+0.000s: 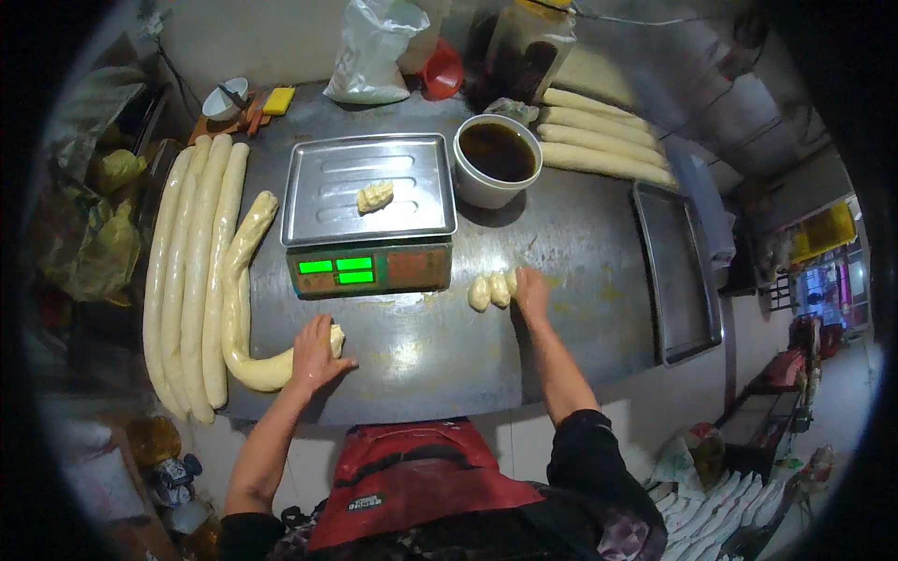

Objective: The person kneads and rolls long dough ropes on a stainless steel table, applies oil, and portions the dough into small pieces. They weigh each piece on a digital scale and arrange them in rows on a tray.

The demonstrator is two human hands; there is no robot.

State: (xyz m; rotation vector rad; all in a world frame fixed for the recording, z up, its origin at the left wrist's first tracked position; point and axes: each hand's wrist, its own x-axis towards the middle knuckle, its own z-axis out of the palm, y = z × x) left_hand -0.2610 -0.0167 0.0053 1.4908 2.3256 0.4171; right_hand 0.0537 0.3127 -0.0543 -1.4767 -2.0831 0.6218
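Observation:
My left hand (317, 357) lies over the end of a long, oiled dough rope (242, 365), which bends up along its left side. The cut end shows beyond my fingers, and the thumb sticks out to the right. On the right, my right hand (531, 294) holds a small dough piece (513, 280), mostly hidden by the fingers. Two more dough pieces (489, 291) sit in a row just left of it. A digital scale (372, 270) with lit green displays carries a metal tray (319, 175), on which one dough lump (375, 198) rests.
Several dough ropes (196, 280) line the table's left side; more (603, 144) lie at the back right. A white bucket (491, 193) of dark liquid stands beside the scale. An empty metal tray (677, 273) lies at the right edge. Behind are a plastic bag (372, 56) and a red funnel (443, 70).

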